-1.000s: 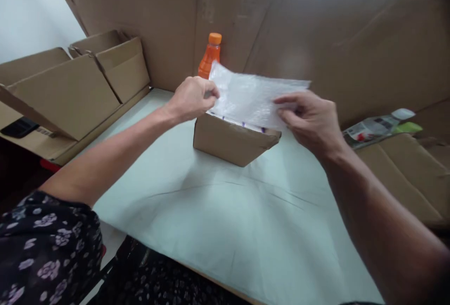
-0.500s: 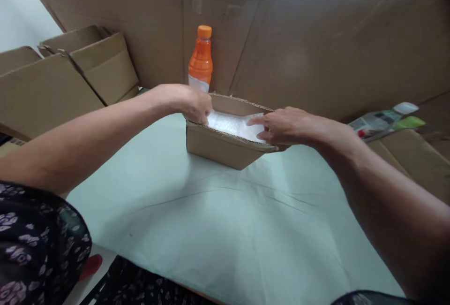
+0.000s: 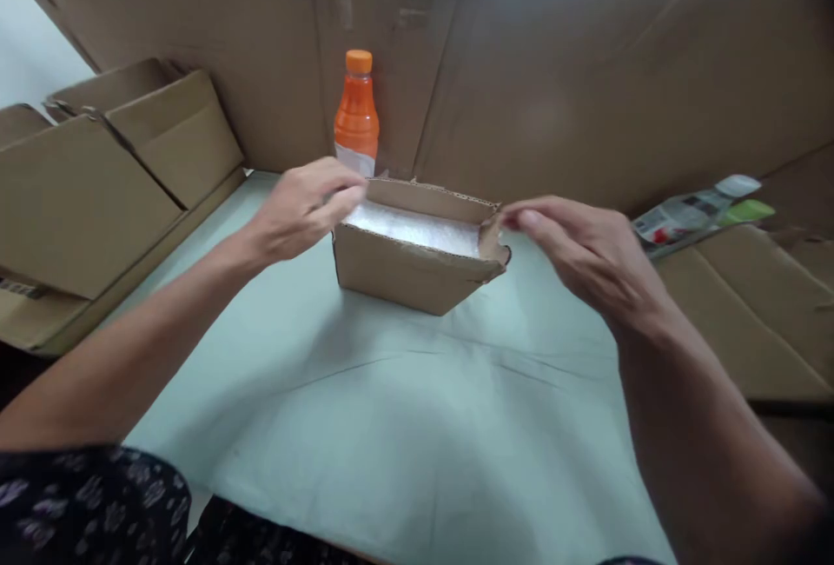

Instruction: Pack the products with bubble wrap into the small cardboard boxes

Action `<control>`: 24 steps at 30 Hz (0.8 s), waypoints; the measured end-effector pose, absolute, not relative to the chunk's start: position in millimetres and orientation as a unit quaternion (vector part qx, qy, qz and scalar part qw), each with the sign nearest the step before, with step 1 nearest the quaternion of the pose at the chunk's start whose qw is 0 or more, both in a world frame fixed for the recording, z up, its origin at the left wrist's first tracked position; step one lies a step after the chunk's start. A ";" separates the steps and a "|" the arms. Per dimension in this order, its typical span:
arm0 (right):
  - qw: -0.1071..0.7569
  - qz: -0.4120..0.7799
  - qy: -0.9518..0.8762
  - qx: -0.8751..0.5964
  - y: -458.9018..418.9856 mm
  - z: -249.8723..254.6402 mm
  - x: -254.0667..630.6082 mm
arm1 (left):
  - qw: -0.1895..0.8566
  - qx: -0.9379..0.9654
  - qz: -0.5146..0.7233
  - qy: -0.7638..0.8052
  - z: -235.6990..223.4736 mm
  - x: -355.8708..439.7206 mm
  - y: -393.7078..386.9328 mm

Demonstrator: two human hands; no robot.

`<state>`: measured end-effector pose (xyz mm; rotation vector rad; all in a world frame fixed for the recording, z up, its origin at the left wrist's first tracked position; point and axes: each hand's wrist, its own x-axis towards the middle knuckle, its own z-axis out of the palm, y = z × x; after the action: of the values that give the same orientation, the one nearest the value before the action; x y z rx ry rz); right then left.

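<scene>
A small cardboard box [image 3: 397, 274] stands on the cloth-covered table with its top open. Inside lies a shiny, clear-white plastic wrapping, perhaps bubble wrap [image 3: 413, 228]; whatever it covers is hidden. My left hand [image 3: 309, 209] is closed at the box's left end, thumb and fingers pinched on the rim there, hiding that end's flap. At the opposite end, my right hand [image 3: 579, 248] pinches the short right flap [image 3: 493, 236] between thumb and fingers.
An orange bottle [image 3: 357, 117] stands behind the box, near a large cardboard wall [image 3: 553, 69]. Open cartons [image 3: 84, 200] occupy the left side. On the right, a clear plastic bottle [image 3: 697, 207] and a green item [image 3: 749, 212] lie by another carton [image 3: 756, 304].
Both hands have come out of the box, off the plastic wrapping, and moved outward to its two ends. The right flap now shows by my right fingers. The view has shifted slightly.
</scene>
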<state>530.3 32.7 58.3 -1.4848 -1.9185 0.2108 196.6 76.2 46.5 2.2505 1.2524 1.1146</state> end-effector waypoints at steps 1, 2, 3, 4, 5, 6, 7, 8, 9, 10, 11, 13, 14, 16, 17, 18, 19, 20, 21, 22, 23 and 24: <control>0.369 0.074 -0.714 -0.591 17.1 47.4 540.2 | 0.149 0.767 0.419 0.462 35.1 185.9 64.9; 0.383 0.082 -0.688 -0.611 3.3 33.9 548.5 | 0.149 0.740 0.434 0.492 21.7 176.3 54.5; 0.384 0.107 -0.668 -0.629 -7.7 18.7 554.3 | 0.174 0.718 0.429 0.520 6.8 168.8 45.8; 0.373 0.143 -0.658 -0.638 -15.0 2.7 556.7 | 0.212 0.695 0.418 0.545 -8.9 164.0 39.6; 0.357 0.183 -0.656 -0.639 -18.3 -13.1 555.4 | 0.255 0.675 0.406 0.562 -24.1 162.4 36.0; 0.338 0.219 -0.661 -0.633 -17.6 -27.6 550.8 | 0.298 0.657 0.393 0.570 -38.1 163.7 35.1; 0.323 0.245 -0.668 -0.624 -13.5 -40.0 543.4 | 0.337 0.641 0.387 0.571 -49.9 167.5 36.7; 0.314 0.258 -0.670 -0.621 -7.0 -49.9 534.0 | 0.370 0.630 0.387 0.562 -59.1 173.0 40.1; 0.310 0.263 -0.666 -0.626 1.0 -57.1 523.8 | 0.396 0.622 0.393 0.549 -65.7 179.4 44.9; 0.307 0.263 -0.656 -0.637 9.0 -61.6 513.8 | 0.416 0.615 0.403 0.535 -69.8 185.7 50.4; 0.308 0.258 -0.644 -0.651 16.0 -63.8 505.1 | 0.429 0.608 0.417 0.523 -71.9 191.6 55.6; 0.314 0.245 -0.625 -0.671 23.2 -63.8 494.9 | 0.443 0.590 0.443 0.510 -72.6 201.2 63.0; 0.319 0.239 -0.623 -0.673 22.3 -62.7 494.3 | 0.445 0.583 0.452 0.509 -72.3 205.6 64.1; 0.327 0.225 -0.620 -0.677 10.1 -60.5 502.5 | 0.449 0.582 0.456 0.502 -72.0 216.1 60.3; 0.326 0.218 -0.612 -0.686 -1.1 -59.8 510.5 | 0.453 0.588 0.452 0.494 -72.3 223.2 55.6; 0.323 0.211 -0.600 -0.701 -15.3 -59.4 520.6 | 0.460 0.597 0.445 0.485 -72.8 232.1 49.5; 0.319 0.206 -0.585 -0.717 -32.3 -59.2 532.2 | 0.469 0.605 0.434 0.475 -73.5 242.8 42.2; 0.316 0.202 -0.569 -0.732 -51.5 -59.1 544.9 | 0.483 0.612 0.419 0.464 -74.2 255.4 34.0; 0.317 0.198 -0.550 -0.747 -72.7 -59.2 558.1 | 0.500 0.618 0.403 0.453 -74.8 269.6 25.3; 0.321 0.193 -0.531 -0.760 -95.3 -59.4 571.5 | 0.519 0.624 0.386 0.440 -75.5 285.3 16.1; 0.326 0.187 -0.510 -0.774 -118.9 -59.7 585.0 | 0.539 0.629 0.368 0.423 -76.1 302.1 6.8; 0.330 0.181 -0.488 -0.787 -143.2 -60.2 598.1 | 0.560 0.634 0.350 0.402 -76.8 319.8 -2.4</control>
<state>598.1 -143.2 -60.2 -2.0593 -1.2755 0.4732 319.8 -2.4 -76.8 1.4958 0.9487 0.8248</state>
